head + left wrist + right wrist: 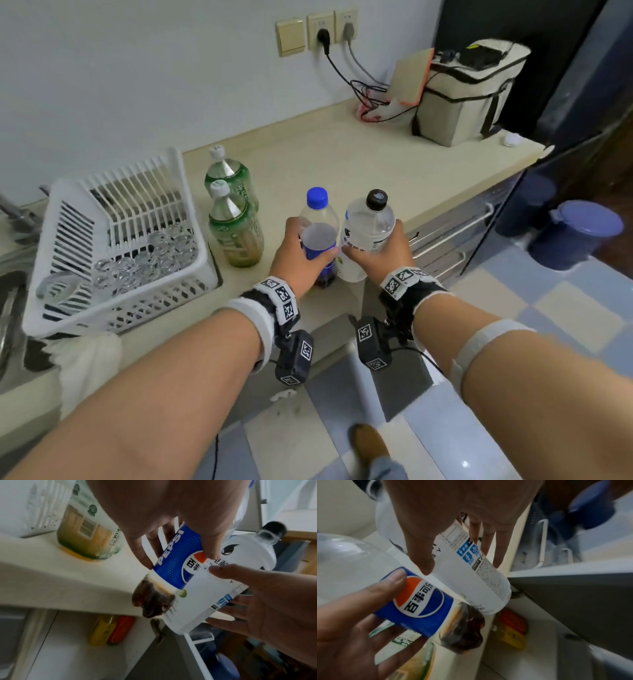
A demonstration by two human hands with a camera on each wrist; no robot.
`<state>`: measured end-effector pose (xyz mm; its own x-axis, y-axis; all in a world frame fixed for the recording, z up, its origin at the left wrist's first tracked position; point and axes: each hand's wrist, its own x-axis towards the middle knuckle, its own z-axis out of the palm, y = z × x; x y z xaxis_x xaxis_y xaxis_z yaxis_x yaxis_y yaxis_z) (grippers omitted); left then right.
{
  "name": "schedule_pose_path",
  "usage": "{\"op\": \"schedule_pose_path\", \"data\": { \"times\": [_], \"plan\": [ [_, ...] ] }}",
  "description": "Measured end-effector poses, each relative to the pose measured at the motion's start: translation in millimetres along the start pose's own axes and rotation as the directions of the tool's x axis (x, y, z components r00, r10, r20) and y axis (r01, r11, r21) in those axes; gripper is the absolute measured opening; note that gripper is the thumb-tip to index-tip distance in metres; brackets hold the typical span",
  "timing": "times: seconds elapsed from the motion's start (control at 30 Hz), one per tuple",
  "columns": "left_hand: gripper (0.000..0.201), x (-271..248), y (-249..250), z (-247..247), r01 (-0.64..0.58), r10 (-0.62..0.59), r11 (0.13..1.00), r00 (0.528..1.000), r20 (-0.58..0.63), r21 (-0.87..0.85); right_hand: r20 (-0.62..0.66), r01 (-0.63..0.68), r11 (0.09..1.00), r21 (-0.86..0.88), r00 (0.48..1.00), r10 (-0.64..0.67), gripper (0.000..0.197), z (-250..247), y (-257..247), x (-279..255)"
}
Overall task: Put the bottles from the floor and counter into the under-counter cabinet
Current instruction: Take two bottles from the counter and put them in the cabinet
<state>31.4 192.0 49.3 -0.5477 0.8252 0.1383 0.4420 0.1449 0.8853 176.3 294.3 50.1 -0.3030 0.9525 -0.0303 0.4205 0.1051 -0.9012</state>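
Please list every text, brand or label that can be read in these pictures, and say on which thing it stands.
"PEPSI": cola bottle, blue label, held by left hand.
"百事可乐", last character cut off: same label.
White bottle in right hand: print too blurred.
Green tea bottles: labels unreadable.

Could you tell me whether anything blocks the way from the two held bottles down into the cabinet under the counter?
Nothing visible does. The cabinet door hangs open below the Pepsi bottle and white bottle; two bottles lie inside, bare shelf beside them.

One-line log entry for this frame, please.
left hand: grips blue-capped Pepsi bottle | right hand: grips black-capped white-labelled bottle | two green-labelled tea bottles: on counter
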Motion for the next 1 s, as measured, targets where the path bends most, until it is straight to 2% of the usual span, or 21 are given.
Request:
{"op": "schedule_pose_path", "data": {
  "times": [0.07, 0.13, 0.3, 0.37, 0.43, 0.5, 0.57, 0.67, 0.8, 0.9, 1.0],
  "plan": [
    [0.057, -24.4, -7.9, 1.5, 0.013, -0.013, 1.000, 0.998, 0.066, 0.010, -0.023, -0.058, 0.997, 0.058, 0.998, 0.059, 0.088, 0.7, 19.6, -29.3],
    [0.056, -47.3, -23.8, 5.1, 0.050, -0.053, 0.999, 0.989, 0.141, 0.019, 0.022, -0.158, 0.985, 0.063, 0.987, 0.157, 0.087, 4.0, 45.7, -52.6],
    [0.061, -81.8, -89.6, 22.9, 0.185, -0.185, 0.982, 0.950, 0.254, 0.022, 0.036, -0.327, 0.922, -0.206, 0.939, 0.341, 0.097, 18.9, 108.0, -78.9],
    [0.068, -90.4, -119.4, 33.8, 0.248, -0.242, 0.969, 0.938, 0.247, 0.008, 0.042, -0.305, 0.891, -0.336, 0.940, 0.337, 0.096, 26.2, 127.7, -80.7],
    [0.075, -94.7, -134.6, 37.2, 0.277, -0.269, 0.961, 0.938, 0.220, -0.007, 0.068, -0.221, 0.865, -0.451, 0.957, 0.280, 0.094, 32.6, 136.0, -80.8],
    [0.078, -96.7, -156.3, 44.6, 0.299, -0.288, 0.954, 0.936, 0.203, -0.025, 0.062, -0.214, 0.837, -0.504, 0.957, 0.283, 0.094, 43.7, 148.5, -76.4],
    [0.070, -91.3, -183.2, 53.4, 0.331, -0.322, 0.944, 0.930, 0.178, -0.022, 0.043, -0.253, 0.836, -0.486, 0.949, 0.313, 0.094, 59.4, 165.1, -61.4],
    [0.063, -84.8, -196.6, 61.2, 0.334, -0.327, 0.942, 0.929, 0.171, -0.013, 0.038, -0.275, 0.878, -0.391, 0.949, 0.314, 0.088, 62.6, 173.1, -47.4],
    [0.063, -41.3, -263.4, 88.0, 0.376, -0.374, 0.927, 0.923, 0.084, -0.005, 0.128, -0.229, 0.906, -0.356, 0.948, 0.290, 0.089, 116.4, 212.1, 11.7],
    [0.056, -19.9, -288.6, 107.3, 0.411, -0.409, 0.910, 0.912, 0.036, -0.056, 0.148, -0.241, 0.915, -0.324, 0.942, 0.301, 0.089, 141.1, 228.7, 43.9],
    [0.049, 8.6, -322.5, 133.4, 0.389, -0.390, 0.919, 0.921, -0.004, -0.061, 0.174, -0.217, 0.937, -0.274, 0.947, 0.270, 0.087, 178.3, 257.0, 85.3]
  ]
}}
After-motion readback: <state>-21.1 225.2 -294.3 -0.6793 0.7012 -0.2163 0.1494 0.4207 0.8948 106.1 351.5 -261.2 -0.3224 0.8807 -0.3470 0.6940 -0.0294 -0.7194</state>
